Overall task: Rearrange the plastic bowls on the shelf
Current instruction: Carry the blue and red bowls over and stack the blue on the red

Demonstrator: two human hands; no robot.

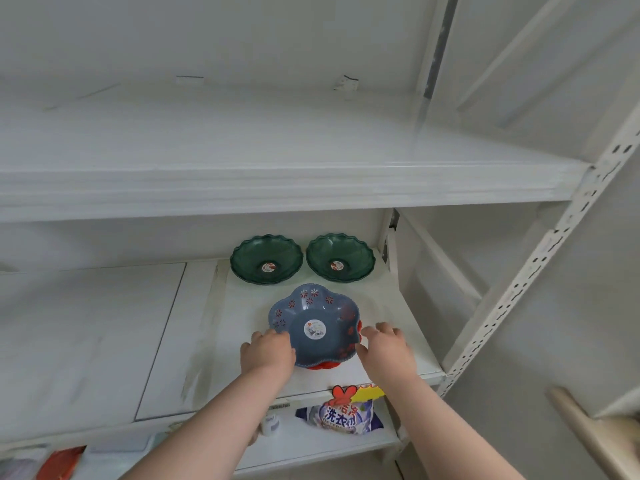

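A blue flower-shaped plastic bowl [315,323] with red and white flower prints sits on top of a red bowl [322,366], of which only the rim shows, near the front of the middle shelf [391,306]. My left hand [268,351] grips the blue bowl's left rim. My right hand [384,348] holds its right rim. Behind them two dark green scalloped bowls stand side by side: one on the left [266,259], one on the right [341,257].
The upper white shelf [277,161] overhangs the bowls. A perforated metal upright [540,258] runs diagonally on the right. On the shelf below lies a detergent bag [341,415] behind a red and yellow tag [356,393]. White board [104,334] extends left.
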